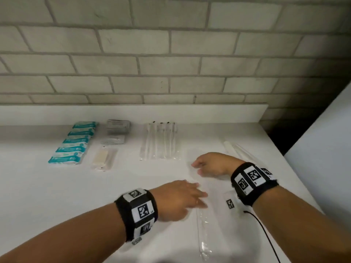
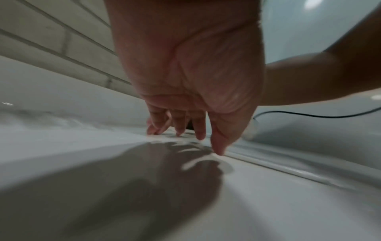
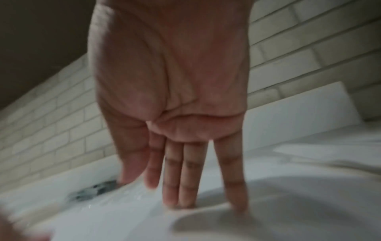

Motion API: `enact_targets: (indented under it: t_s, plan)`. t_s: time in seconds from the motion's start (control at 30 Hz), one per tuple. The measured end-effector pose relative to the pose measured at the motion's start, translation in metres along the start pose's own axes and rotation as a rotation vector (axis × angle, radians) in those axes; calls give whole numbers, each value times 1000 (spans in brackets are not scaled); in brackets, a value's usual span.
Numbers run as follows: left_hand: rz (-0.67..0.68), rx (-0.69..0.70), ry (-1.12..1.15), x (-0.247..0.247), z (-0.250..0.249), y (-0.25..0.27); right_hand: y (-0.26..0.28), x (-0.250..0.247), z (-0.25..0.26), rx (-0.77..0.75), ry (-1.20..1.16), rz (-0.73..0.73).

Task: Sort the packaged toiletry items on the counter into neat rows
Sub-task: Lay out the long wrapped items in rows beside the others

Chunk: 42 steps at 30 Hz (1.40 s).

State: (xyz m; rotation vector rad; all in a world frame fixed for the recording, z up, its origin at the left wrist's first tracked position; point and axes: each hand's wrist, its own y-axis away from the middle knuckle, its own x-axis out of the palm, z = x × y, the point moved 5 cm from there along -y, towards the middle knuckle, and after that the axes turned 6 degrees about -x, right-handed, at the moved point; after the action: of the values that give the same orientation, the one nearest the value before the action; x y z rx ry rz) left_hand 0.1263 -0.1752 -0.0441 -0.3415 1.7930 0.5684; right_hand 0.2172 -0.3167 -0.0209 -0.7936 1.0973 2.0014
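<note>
Nearest the viewer, a long clear plastic sleeve [image 1: 203, 232] holding a pale slender item lies lengthwise on the white counter [image 1: 57, 196], running away from the front edge. The left hand [image 1: 176, 200] reaches over its far part with straight, spread fingers; the left wrist view shows the fingertips [image 2: 218, 150] touching down at the sleeve's edge, gripping nothing. A thin black cable [image 1: 266, 236] trails from the black marker-patterned band [image 1: 252, 180] on the right wrist. Just beyond, the right hand [image 1: 210, 164] rests flat and relaxed on a barely visible clear wrapper, and its fingers [image 3: 187, 187] press straight down on the surface, holding nothing. Further right, more long clear sleeves [image 1: 233, 149] lie at an angle. Farther back, sorted groups stand in columns: a row of clear-wrapped toothbrushes [image 1: 161, 141], a clear packet with a cream-coloured bar [image 1: 103, 157], two stacks of grey sachets [image 1: 116, 132], and at the left a column of teal-and-white packets [image 1: 74, 143]. Behind everything rises the pale brick-tiled wall [image 1: 171, 44].
</note>
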Motion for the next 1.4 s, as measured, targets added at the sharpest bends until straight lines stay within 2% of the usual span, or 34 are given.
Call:
enact_targets:
  t_s: [0.03, 0.1, 0.13, 0.2, 0.23, 0.33, 0.4, 0.5, 0.63, 0.73, 0.87, 0.93, 1.03, 1.17, 1.23, 1.4]
  plan:
    - [16, 3, -29, 4, -12, 2, 11, -8, -8, 33, -53, -114]
    - [-26, -65, -38, 7, -23, 6, 33, -25, -33, 161, -9, -335]
    - [-58, -137, -30, 7, -24, 9, 44, -28, -47, 236, 63, -353]
    - [-109, -276, -25, 6, -21, 14, 62, -20, -67, 327, 131, -270]
    - [-122, -327, -16, 6, -21, 17, 67, -13, -71, 322, 127, -248]
    - [-110, -434, 45, 5, -19, 25, 84, 7, -55, 188, 180, -317]
    - [-88, -479, 65, 3, -20, 31, 92, 27, -37, 84, 256, -349]
    - [-52, -528, 95, 4, -27, 36, 103, 54, -19, -39, 205, -352]
    - [41, -579, 111, 5, -36, 39, 118, 41, -29, 42, -50, -376]
    - [71, -609, 117, 6, -40, 36, 126, 15, -49, 118, -64, -410]
    - [112, -637, 166, 9, -45, 22, 134, 7, -72, 230, -91, -323]
    - [154, -666, 206, 10, -45, 18, 137, 20, -71, 208, -110, -235]
    - [187, -705, 233, 8, -43, 16, 142, 42, -63, 146, -7, -121]
    - [250, -688, 180, 7, -46, 13, 144, 45, -61, 180, 37, -64]
    - [215, -672, 192, 5, -47, 7, 144, 44, -62, 200, 58, -82]
    - [-114, -690, 454, -15, -49, -21, 144, 45, -68, 200, 4, -89]
